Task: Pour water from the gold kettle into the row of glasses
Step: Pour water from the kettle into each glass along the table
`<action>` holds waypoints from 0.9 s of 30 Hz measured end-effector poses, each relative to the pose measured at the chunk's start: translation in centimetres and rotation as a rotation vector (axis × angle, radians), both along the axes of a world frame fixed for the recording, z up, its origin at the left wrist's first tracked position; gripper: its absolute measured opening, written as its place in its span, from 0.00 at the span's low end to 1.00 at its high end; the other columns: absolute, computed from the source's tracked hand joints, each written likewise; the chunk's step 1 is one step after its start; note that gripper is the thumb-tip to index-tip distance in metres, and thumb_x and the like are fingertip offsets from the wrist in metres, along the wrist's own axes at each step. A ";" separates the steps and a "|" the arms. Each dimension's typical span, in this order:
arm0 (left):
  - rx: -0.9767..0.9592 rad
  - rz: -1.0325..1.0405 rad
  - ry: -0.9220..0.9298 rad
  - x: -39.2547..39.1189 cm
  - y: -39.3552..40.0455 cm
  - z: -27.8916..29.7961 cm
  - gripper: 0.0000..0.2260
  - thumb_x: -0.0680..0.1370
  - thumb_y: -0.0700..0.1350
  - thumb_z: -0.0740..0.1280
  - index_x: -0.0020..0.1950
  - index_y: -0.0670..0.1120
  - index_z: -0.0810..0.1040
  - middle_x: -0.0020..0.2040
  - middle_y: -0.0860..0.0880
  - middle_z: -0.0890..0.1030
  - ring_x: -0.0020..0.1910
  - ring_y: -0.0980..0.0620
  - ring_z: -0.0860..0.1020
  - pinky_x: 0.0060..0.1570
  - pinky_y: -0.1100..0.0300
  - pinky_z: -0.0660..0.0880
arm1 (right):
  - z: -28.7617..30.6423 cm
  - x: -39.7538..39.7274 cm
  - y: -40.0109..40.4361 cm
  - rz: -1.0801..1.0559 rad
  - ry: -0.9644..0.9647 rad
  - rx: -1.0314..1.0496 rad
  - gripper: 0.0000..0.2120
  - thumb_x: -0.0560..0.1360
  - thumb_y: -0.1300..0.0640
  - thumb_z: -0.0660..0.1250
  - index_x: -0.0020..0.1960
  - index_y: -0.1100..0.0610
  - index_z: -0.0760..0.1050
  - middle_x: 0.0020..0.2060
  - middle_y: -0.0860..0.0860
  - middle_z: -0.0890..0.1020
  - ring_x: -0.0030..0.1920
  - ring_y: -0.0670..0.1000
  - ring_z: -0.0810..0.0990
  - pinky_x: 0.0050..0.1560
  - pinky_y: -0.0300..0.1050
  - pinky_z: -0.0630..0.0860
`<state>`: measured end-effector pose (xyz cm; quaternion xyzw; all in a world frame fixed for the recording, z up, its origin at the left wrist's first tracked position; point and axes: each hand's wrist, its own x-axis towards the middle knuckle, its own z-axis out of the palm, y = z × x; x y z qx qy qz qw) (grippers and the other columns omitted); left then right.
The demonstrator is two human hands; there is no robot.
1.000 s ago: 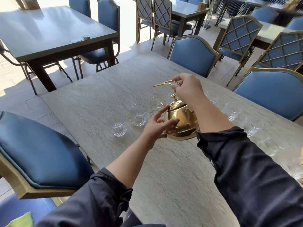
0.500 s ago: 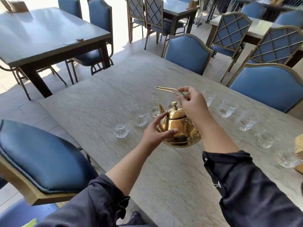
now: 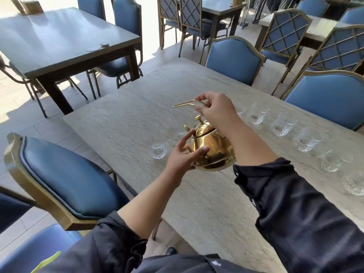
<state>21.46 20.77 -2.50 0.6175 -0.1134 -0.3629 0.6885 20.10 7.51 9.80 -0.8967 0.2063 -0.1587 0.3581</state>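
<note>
A shiny gold kettle (image 3: 213, 149) hangs just above the pale stone table (image 3: 122, 119), near the left end of a row of clear cut glasses. My right hand (image 3: 215, 109) grips its thin gold handle from above. My left hand (image 3: 184, 156) cups the kettle's rounded side and base, thumb on the body. The spout points left toward the second glass (image 3: 177, 131), which it partly hides. The leftmost glass (image 3: 157, 145) stands free. Several more glasses (image 3: 282, 125) run off to the right; they look empty or nearly so.
Blue padded chairs stand around the table: one at my near left (image 3: 65, 180), two on the far side (image 3: 234, 58). A dark table (image 3: 59, 44) with its own chairs stands at the back left. The table's left edge lies close to the first glass.
Both hands have carried the kettle left along the row, toward the first two glasses. The view has shifted, so more glasses show on the right.
</note>
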 end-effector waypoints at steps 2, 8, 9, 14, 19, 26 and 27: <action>-0.019 -0.004 0.025 0.3 0.2 -0.1 0.37 0.59 0.59 0.83 0.66 0.73 0.76 0.67 0.41 0.79 0.60 0.45 0.84 0.59 0.41 0.82 | 0.2 0.7 0.5 0.003 0.013 -0.020 0.12 0.76 0.58 0.69 0.59 0.56 0.78 0.35 0.49 0.77 0.32 0.43 0.74 0.37 0.36 0.70; -0.038 -0.026 0.068 0.4 0.2 0.0 0.35 0.61 0.59 0.82 0.65 0.73 0.76 0.69 0.38 0.78 0.62 0.45 0.83 0.54 0.47 0.83 | 0.7 1.8 0.8 -0.018 0.068 -0.068 0.12 0.75 0.58 0.70 0.59 0.55 0.79 0.41 0.52 0.80 0.35 0.46 0.77 0.32 0.31 0.67; -0.047 -0.026 0.075 0.5 0.1 0.0 0.35 0.61 0.58 0.82 0.66 0.73 0.75 0.69 0.38 0.78 0.62 0.45 0.83 0.54 0.47 0.83 | 0.8 1.9 0.8 -0.020 0.075 -0.077 0.12 0.75 0.58 0.70 0.59 0.55 0.79 0.41 0.53 0.80 0.36 0.46 0.77 0.32 0.31 0.67; -0.064 -0.028 0.100 0.4 0.1 -0.6 0.33 0.66 0.55 0.82 0.68 0.71 0.75 0.68 0.38 0.78 0.62 0.45 0.83 0.55 0.46 0.83 | 0.7 2.0 1.2 -0.025 0.111 -0.105 0.13 0.76 0.58 0.69 0.60 0.55 0.79 0.48 0.56 0.82 0.42 0.50 0.80 0.41 0.38 0.72; -0.053 -0.034 0.112 0.4 0.4 -0.8 0.35 0.62 0.58 0.82 0.67 0.72 0.75 0.71 0.37 0.76 0.64 0.43 0.81 0.57 0.44 0.82 | 0.5 1.9 1.5 -0.029 0.125 -0.116 0.13 0.75 0.58 0.69 0.60 0.55 0.79 0.49 0.57 0.83 0.44 0.50 0.80 0.43 0.39 0.71; -0.080 -0.032 0.131 0.6 0.6 -0.6 0.41 0.56 0.63 0.85 0.67 0.72 0.75 0.73 0.35 0.74 0.67 0.39 0.79 0.59 0.37 0.81 | 0.9 1.7 1.8 -0.022 0.135 -0.102 0.12 0.76 0.57 0.69 0.59 0.55 0.79 0.49 0.56 0.82 0.44 0.49 0.77 0.45 0.39 0.69; -0.083 -0.030 0.137 0.6 0.6 -0.5 0.40 0.56 0.62 0.85 0.67 0.72 0.75 0.73 0.36 0.74 0.67 0.40 0.79 0.59 0.37 0.81 | 0.9 1.8 1.9 -0.021 0.136 -0.101 0.12 0.76 0.57 0.69 0.59 0.55 0.79 0.49 0.56 0.82 0.44 0.49 0.77 0.45 0.39 0.69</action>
